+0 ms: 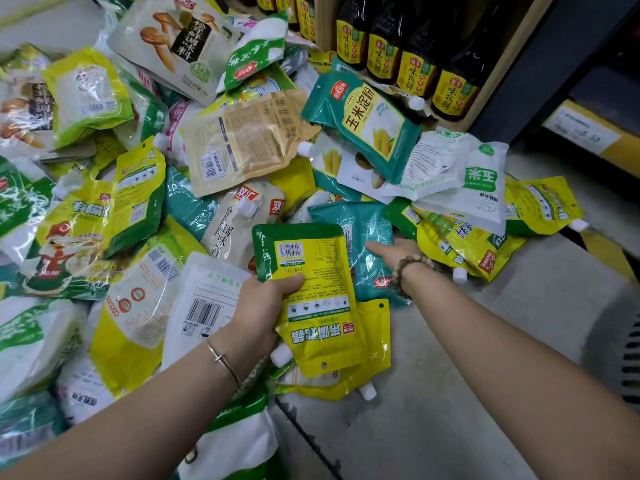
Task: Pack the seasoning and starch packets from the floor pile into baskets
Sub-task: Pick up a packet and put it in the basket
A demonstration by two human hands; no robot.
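Note:
A big pile of seasoning and starch packets (145,188) covers the floor, in yellow, green, teal and white. My left hand (263,306) grips a stack of yellow-green spouted packets (318,306), thumb on top of the upper one, held just above the pile's near edge. My right hand (394,252), with a bead bracelet at the wrist, reaches onto a teal packet (363,237) behind the held stack; its fingers are partly hidden by that stack. A teal corn starch packet (363,123) lies further back.
Dark sauce bottles (408,57) with yellow labels stand on a low wooden shelf at the back right. A shelf edge with a yellow price tag (585,133) is at the right. Bare grey floor (485,341) lies at the lower right, with a dark basket edge (630,362) at the frame's right border.

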